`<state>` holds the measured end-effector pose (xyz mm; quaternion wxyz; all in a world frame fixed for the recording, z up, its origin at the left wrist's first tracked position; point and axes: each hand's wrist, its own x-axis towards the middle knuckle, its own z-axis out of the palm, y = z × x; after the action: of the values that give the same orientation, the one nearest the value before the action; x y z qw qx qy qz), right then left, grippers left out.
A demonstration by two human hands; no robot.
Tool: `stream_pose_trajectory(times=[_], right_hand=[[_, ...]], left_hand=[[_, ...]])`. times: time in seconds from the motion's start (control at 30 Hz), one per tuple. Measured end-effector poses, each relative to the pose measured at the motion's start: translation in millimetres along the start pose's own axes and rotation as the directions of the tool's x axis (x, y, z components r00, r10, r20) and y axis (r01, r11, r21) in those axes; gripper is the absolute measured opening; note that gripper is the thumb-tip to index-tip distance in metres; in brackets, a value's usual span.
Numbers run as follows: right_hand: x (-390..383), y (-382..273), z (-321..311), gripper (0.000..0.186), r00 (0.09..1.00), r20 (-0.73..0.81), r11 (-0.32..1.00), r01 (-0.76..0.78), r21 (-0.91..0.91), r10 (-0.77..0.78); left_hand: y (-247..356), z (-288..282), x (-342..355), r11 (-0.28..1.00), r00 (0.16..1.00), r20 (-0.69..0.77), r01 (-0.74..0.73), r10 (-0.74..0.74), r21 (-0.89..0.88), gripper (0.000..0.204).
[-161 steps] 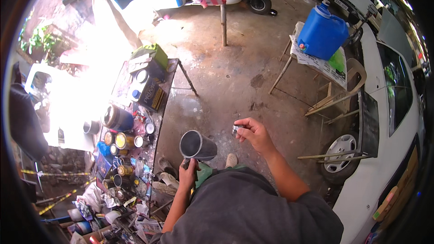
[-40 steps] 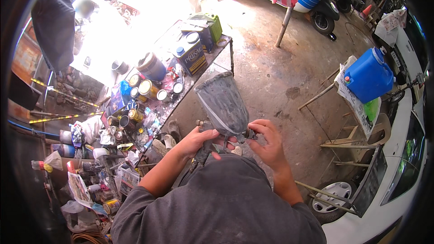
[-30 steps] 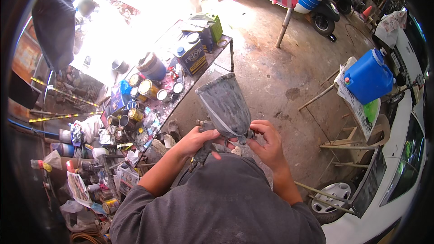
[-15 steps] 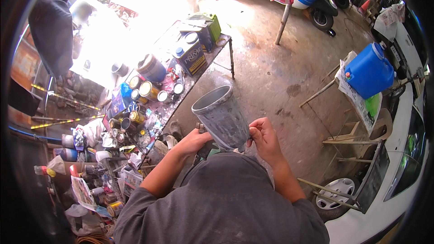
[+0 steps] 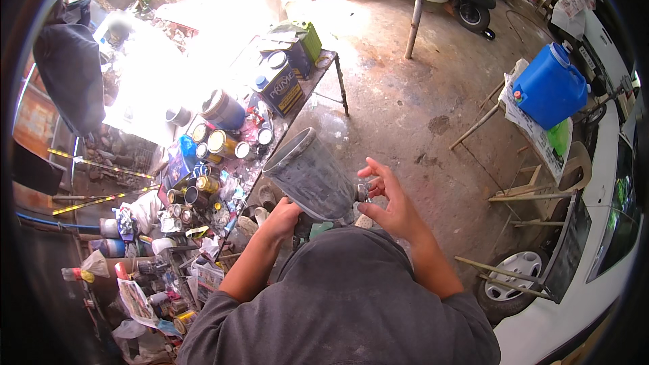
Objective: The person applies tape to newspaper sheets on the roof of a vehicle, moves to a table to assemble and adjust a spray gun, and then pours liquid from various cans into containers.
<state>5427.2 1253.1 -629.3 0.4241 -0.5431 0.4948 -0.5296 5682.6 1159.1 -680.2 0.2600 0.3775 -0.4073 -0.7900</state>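
Left hand (image 5: pixel 282 217): closed around the spray gun (image 5: pixel 316 174), whose grip is mostly hidden.
Right hand (image 5: pixel 388 201): thumb and fingers spread wide about the metal fitting (image 5: pixel 363 192); contact cannot be told.
Spray gun: held ahead of the dark shirt (image 5: pixel 345 297), grey cup (image 5: pixel 307 186) tilted toward the left.
Worktop (image 5: pixel 318 80): left of the gun, crowded with tins (image 5: pixel 220 143).

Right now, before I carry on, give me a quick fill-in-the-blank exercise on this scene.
1. The ___ hand, fingers spread, is beside the metal fitting.
2. The gray cup is tilted, not ___.
3. The large jug on the newspaper is coloured ___.
4. The parked car is coloured ___.

Missing words: right; upright; blue; white.
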Motion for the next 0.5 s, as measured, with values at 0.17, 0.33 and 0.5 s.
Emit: stream_pose_trajectory(times=[0.17,0.33,0.5], right_hand=[[-5,22,0,0.070,0.986,0.024,0.961,-0.165,0.224,0.163],[2,4,2,0.068,0.985,-0.008,0.977,-0.167,0.136,0.170],[4,3,13,0.062,0.996,-0.062,0.991,-0.063,0.122,0.071]], left_hand=[[4,2,-1,1.000,1.000,-0.031,-0.002,0.002,0.006,0.034],[-2,-6,-3,0.999,0.999,-0.033,0.029,-0.029,0.016,0.034],[-4,-3,-8,1.000,1.000,0.005,0.004,-0.005,0.027,0.033]])
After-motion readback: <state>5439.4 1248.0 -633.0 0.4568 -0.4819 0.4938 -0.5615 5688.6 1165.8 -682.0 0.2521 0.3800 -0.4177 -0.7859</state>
